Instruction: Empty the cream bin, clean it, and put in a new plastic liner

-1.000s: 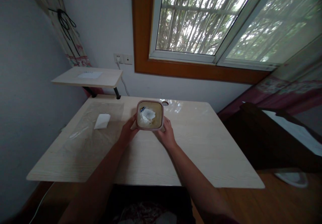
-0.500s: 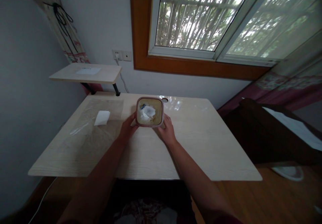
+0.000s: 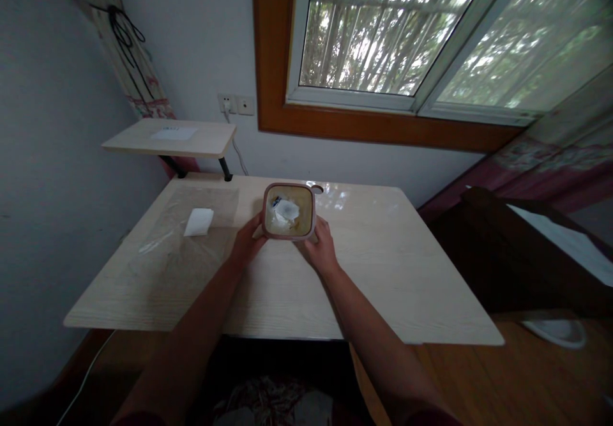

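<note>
Between my two hands is a square bin with a pinkish rim (image 3: 289,238), seen from above at the middle of the desk. Inside it lies crumpled white waste (image 3: 286,211) with a small dark-blue patch on it. My left hand (image 3: 248,241) is closed on the bin's left side, its fingers partly hidden behind the wall. On the opposite side my right hand (image 3: 324,247) grips the bin the same way. Whether the bin rests on the desk or is lifted I cannot tell.
A clear plastic sheet (image 3: 163,253) covers the left of the pale desk (image 3: 383,273), with a folded white paper (image 3: 198,221) on it. Behind stands a small raised shelf (image 3: 215,138) bearing a paper label. A dark wooden piece of furniture (image 3: 474,253) is at right.
The whole view has shifted slightly to the right. Both hands keep their hold on the bin, which has not visibly moved on the desk.
</note>
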Motion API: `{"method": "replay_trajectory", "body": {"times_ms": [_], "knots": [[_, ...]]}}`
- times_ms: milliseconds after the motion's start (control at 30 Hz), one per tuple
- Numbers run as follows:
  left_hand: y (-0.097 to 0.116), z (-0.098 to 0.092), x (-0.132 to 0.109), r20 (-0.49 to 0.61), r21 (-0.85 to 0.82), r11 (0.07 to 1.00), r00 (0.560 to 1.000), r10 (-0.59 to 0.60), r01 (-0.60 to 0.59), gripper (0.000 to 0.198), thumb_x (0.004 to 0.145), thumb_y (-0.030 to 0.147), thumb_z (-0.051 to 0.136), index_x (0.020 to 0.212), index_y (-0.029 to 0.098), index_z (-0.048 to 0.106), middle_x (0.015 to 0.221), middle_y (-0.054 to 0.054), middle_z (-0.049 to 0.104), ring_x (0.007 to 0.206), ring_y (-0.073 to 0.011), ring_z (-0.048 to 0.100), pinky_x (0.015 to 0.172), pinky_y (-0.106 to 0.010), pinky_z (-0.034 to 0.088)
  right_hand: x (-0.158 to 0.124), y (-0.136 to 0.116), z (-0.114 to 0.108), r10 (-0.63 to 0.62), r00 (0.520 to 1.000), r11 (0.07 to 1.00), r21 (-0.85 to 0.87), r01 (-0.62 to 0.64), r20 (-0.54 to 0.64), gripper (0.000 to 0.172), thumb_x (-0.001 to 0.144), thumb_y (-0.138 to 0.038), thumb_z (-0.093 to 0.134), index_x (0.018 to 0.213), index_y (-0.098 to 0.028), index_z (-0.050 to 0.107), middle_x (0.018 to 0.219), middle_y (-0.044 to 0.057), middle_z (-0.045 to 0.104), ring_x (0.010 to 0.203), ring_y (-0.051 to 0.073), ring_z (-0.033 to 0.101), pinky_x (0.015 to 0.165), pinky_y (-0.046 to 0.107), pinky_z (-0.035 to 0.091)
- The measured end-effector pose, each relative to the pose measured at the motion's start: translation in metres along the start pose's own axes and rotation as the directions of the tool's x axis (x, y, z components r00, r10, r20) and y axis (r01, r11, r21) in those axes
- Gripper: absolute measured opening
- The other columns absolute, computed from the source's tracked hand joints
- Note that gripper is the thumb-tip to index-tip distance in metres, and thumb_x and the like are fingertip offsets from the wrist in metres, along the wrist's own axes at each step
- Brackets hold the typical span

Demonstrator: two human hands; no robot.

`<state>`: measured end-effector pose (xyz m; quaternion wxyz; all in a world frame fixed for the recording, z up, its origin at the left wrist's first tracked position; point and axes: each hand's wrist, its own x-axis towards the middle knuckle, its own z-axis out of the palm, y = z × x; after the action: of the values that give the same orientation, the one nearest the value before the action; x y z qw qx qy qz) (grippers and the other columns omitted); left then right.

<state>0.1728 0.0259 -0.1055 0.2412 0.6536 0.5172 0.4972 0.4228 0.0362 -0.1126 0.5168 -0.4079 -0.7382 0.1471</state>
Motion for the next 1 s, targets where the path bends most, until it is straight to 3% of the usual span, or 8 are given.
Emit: {"method": "replay_trajectory", "body": {"times_ms": [300,1000], "knots": [[-0.002,0.000,0.001,-0.003,-0.025,0.999,1.000,-0.027,0.027,0.063,0.074,0.023,0.076,0.137,0.024,0.064,0.139,-0.007,0.067,0.131,-0.0334,0.061,0.114,-0.049,0.048,0.002,-0.003,-0.001,0.040,0.999,0.999,-0.013,-0.040,0.019,0.057,0.089,-0.046,0.069,0.142,-0.028,0.059,0.138,0.011,0.062,0.128,0.036,0.052,0.111,0.056,0.043],[-0.010,0.004,0.001,-0.006,0.128,0.991,0.999,0.052,-0.051,0.066,0.077,0.017,0.074,0.141,0.021,0.061,0.141,-0.007,0.067,0.130,-0.0312,0.063,0.113,-0.045,0.050,0.002,0.002,0.000,-0.057,0.998,0.997,-0.053,0.056,-0.012,0.055,0.092,-0.048,0.068,0.142,-0.025,0.058,0.134,0.013,0.064,0.124,0.034,0.055,0.105,0.052,0.047]]}}
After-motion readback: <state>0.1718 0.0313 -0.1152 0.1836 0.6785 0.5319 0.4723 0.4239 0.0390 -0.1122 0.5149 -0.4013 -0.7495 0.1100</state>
